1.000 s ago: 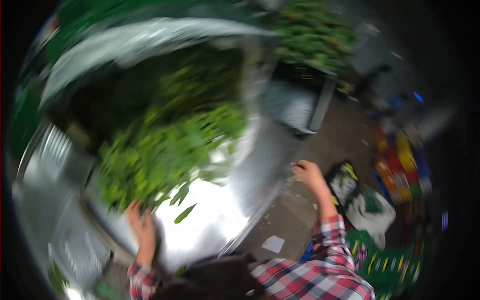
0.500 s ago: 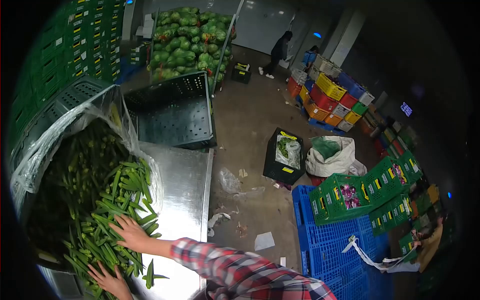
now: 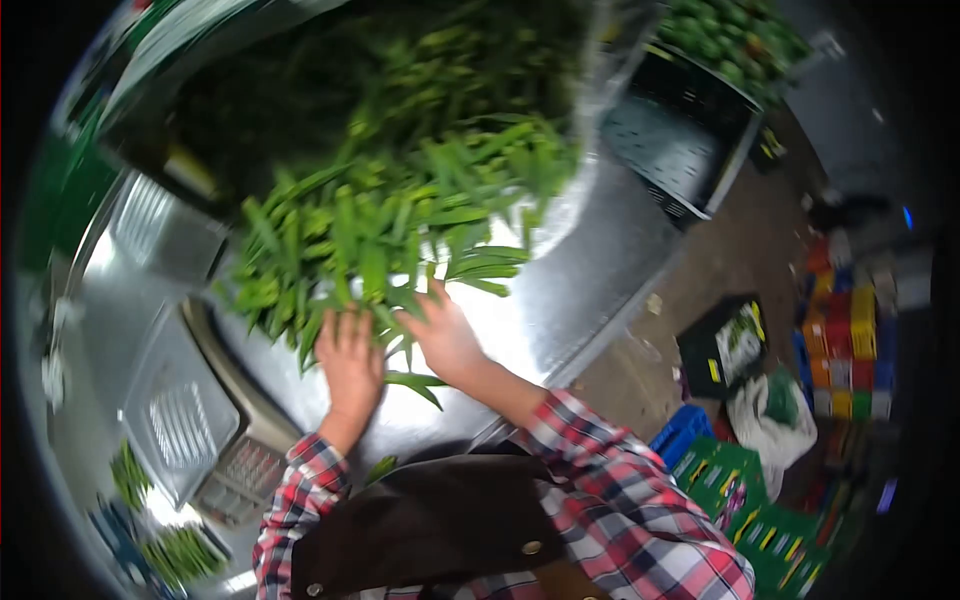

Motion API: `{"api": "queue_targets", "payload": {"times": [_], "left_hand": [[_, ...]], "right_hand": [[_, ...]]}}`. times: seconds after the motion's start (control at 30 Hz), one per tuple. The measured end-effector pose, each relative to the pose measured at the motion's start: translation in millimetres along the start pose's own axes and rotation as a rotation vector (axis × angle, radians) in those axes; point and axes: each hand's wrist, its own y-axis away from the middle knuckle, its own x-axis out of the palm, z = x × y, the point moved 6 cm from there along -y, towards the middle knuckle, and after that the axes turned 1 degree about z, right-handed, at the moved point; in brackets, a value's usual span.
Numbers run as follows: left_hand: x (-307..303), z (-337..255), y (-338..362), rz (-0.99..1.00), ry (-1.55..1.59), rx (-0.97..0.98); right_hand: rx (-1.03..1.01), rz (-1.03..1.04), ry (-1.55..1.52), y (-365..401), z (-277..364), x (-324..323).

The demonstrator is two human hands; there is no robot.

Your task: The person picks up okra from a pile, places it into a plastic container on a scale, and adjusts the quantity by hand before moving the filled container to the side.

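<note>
A loose heap of green okra (image 3: 372, 265) spills from a tipped, plastic-lined crate onto a shiny metal table (image 3: 610, 245). At the near edge of the heap, my left hand (image 3: 350, 360) rests with its fingers stretched out over the pods. My right hand (image 3: 448, 338) is beside it, fingers apart and touching okra at the heap's near right side. Neither hand is closed round a pod. A few pods (image 3: 415, 382) lie on the metal just below and between my hands. Motion blurs the fingertips somewhat.
A weighing scale (image 3: 262, 455) with a metal pan stands at left. Packed okra (image 3: 180, 555) lies in trays at lower left. A dark crate (image 3: 690, 125) is at the table's far right. Green crates (image 3: 740, 490) and a white sack (image 3: 765, 415) are on the floor.
My view has swung left and down, bringing the scale and trays into sight. Both hands have come to the heap's near edge, closer together. Okra has spread farther across the metal.
</note>
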Motion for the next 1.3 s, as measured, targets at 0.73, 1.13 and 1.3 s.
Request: {"api": "queue_targets", "payload": {"times": [0.73,1.13,1.3], "left_hand": [[4.3,48.9,57.3,-0.022,0.736,-0.494],[17.8,-4.9,75.1,0.027,1.233,-0.817],[36.1,-12.3,70.5,0.119,1.150,-0.742]], "right_hand": [[0.412,-0.057,-0.161,18.5,-9.9,-27.0],[0.526,0.057,-0.546,34.1,6.4,-6.5],[0.484,0.225,-0.682,22.8,22.7,8.1]]}}
